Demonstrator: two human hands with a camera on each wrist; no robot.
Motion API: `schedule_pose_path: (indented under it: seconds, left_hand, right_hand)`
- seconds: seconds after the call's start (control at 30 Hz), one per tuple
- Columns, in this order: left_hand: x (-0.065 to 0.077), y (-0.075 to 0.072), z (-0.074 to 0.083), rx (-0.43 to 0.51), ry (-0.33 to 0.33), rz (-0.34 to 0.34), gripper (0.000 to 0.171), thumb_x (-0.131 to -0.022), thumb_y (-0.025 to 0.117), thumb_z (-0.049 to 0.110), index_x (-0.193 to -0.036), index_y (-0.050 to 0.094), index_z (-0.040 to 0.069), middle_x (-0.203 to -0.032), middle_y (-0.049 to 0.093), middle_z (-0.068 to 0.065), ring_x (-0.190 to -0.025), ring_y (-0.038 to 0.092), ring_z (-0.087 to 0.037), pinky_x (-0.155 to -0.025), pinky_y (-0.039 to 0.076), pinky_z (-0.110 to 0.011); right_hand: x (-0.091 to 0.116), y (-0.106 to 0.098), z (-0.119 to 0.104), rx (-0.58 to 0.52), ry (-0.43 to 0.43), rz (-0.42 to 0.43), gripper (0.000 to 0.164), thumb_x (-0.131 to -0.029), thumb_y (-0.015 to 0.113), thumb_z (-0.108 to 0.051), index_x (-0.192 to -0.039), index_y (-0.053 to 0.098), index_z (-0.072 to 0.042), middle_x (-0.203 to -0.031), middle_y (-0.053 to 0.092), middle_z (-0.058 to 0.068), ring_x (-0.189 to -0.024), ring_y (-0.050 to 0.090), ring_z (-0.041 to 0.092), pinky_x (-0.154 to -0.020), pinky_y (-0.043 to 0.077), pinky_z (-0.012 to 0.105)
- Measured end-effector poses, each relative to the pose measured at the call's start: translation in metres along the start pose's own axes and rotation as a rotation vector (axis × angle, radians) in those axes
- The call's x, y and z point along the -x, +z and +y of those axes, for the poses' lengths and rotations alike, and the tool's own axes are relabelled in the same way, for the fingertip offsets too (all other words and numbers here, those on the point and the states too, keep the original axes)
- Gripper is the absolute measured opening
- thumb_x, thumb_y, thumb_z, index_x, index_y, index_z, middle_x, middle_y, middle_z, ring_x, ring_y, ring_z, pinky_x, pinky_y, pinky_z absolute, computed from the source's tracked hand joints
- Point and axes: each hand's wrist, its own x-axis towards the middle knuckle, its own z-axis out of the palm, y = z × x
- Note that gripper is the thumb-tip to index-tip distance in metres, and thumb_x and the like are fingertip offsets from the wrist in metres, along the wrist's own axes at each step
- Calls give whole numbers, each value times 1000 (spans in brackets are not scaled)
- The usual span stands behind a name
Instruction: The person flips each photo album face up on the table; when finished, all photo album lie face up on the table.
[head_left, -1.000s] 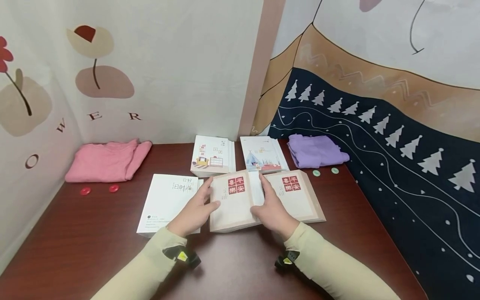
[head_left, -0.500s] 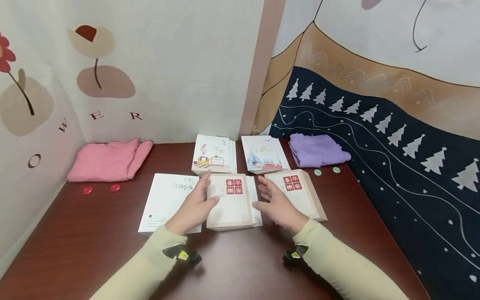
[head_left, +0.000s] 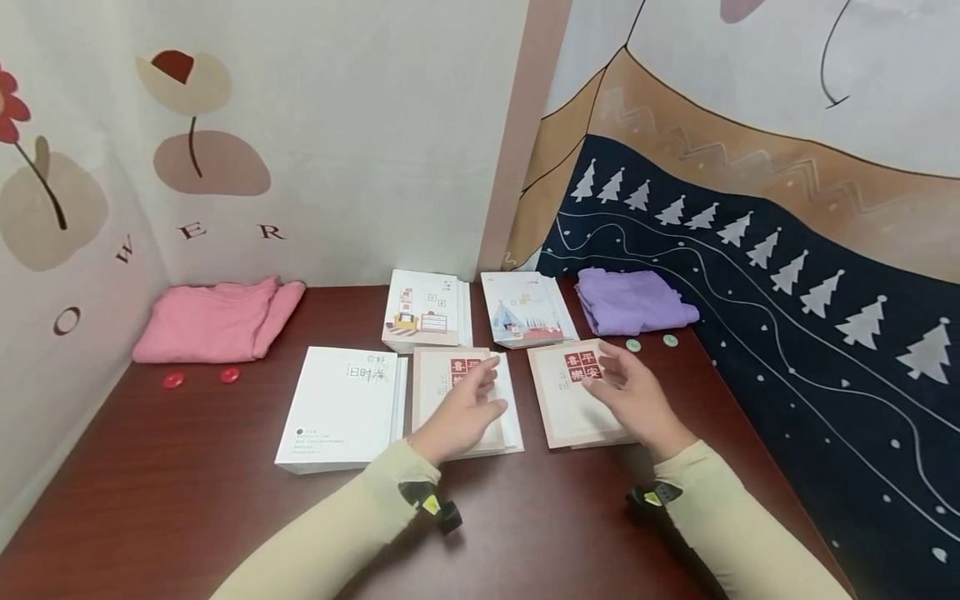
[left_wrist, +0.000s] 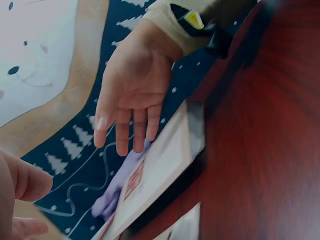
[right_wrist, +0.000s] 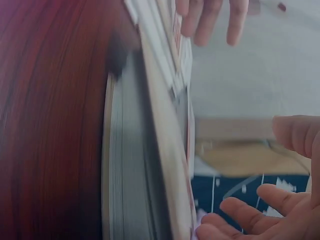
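In the head view my left hand (head_left: 461, 421) hovers over the middle beige book (head_left: 438, 433), its fingers loosely bent and holding nothing. A white book or booklet (head_left: 513, 417) shows under that book's right side. My right hand (head_left: 637, 400) is over the right-hand beige book (head_left: 573, 417), hiding its right side; both beige covers bear red square lettering. From the left wrist, my right hand (left_wrist: 137, 75) appears with straight fingers above that book. The right wrist view shows the book's page edges (right_wrist: 130, 165) close by; whether the fingers touch it I cannot tell.
A thick white book (head_left: 337, 417) lies at left. Two illustrated books (head_left: 423, 304) stand behind in a row. Folded pink cloth (head_left: 213, 325) with red buttons (head_left: 229, 376) is at far left; folded purple cloth (head_left: 633, 302) with green buttons (head_left: 670, 340) is at back right.
Both hands held the middle beige book one second ago, then let it down and released it. Since then both hands have moved right, the right one over the right-hand beige book.
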Motion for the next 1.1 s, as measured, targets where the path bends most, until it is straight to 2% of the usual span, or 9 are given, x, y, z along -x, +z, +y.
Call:
schedule_pose_path:
  seconds: [0.2, 0.3, 0.4, 0.53, 0.63, 0.7, 0.77, 0.87, 1.1]
  left_hand:
    - [-10, 24, 0, 87, -12, -101, 67, -105, 58, 11, -165, 29, 3, -165, 35, -30, -152, 38, -45, -124, 33, -54]
    - [-16, 36, 2, 120, -51, -127, 69, -104, 58, 11, -165, 27, 2, -165, 33, -32, -153, 37, -45, -125, 33, -54]
    - [-21, 47, 3, 135, -99, -137, 73, -103, 60, 12, -165, 25, 0, -164, 33, -33, -153, 38, -44, -123, 37, -54]
    - [-23, 57, 3, 151, -157, -139, 77, -101, 61, 13, -166, 22, 0, -162, 39, -30, -148, 46, -39, -100, 55, -46]
    - [-24, 60, 4, 167, -178, -135, 79, -100, 62, 11, -167, 20, 2, -160, 43, -29, -133, 58, -31, -71, 54, -36]
    - [-25, 60, 4, 175, -182, -128, 81, -98, 60, 7, -167, 18, 3, -159, 43, -29, -110, 67, -24, -60, 48, -29]
    - [-26, 61, 5, 192, -182, -132, 85, -94, 56, 0, -168, 15, 4, -160, 42, -29, -82, 64, -17, -52, 44, -25]
    - [-28, 61, 6, 234, -195, -144, 90, -89, 49, -7, -169, 11, 6, -157, 43, -29, -60, 50, -12, -47, 39, -22]
    - [-30, 65, 8, 313, -243, -98, 93, -86, 48, -10, -170, 13, 9, -135, 51, -24, -73, 54, -15, -53, 45, -22]
  right_hand:
    - [0, -18, 19, 109, 112, -44, 81, -100, 72, -26, -165, 29, -5, -161, 43, 30, -146, 45, 49, -118, 41, 60]
    - [1, -22, 27, 115, 178, -92, 87, -101, 72, -30, -168, 23, -6, -164, 39, 29, -149, 40, 48, -117, 42, 60]
    - [0, -22, 31, 117, 196, -117, 90, -101, 72, -31, -168, 19, -6, -164, 37, 29, -149, 40, 48, -116, 43, 61]
    - [-4, -20, 33, 120, 185, -136, 89, -101, 72, -30, -168, 20, -5, -162, 39, 30, -146, 42, 48, -115, 44, 61]
    - [-6, -20, 32, 118, 182, -151, 86, -101, 72, -29, -168, 22, -5, -160, 40, 30, -143, 44, 48, -114, 45, 62]
    - [-7, -21, 33, 109, 182, -158, 84, -101, 71, -27, -168, 23, -7, -159, 42, 29, -142, 45, 47, -113, 46, 62]
    - [-8, -22, 34, 99, 181, -164, 82, -102, 70, -25, -168, 25, -9, -157, 44, 29, -139, 47, 46, -111, 48, 60]
    - [-9, -23, 36, 69, 194, -168, 78, -102, 69, -22, -168, 28, -13, -154, 47, 29, -133, 51, 44, -105, 52, 54]
    - [-11, -24, 34, 59, 244, -168, 68, -103, 65, -17, -165, 38, -22, -156, 46, 26, -128, 55, 41, -98, 56, 45]
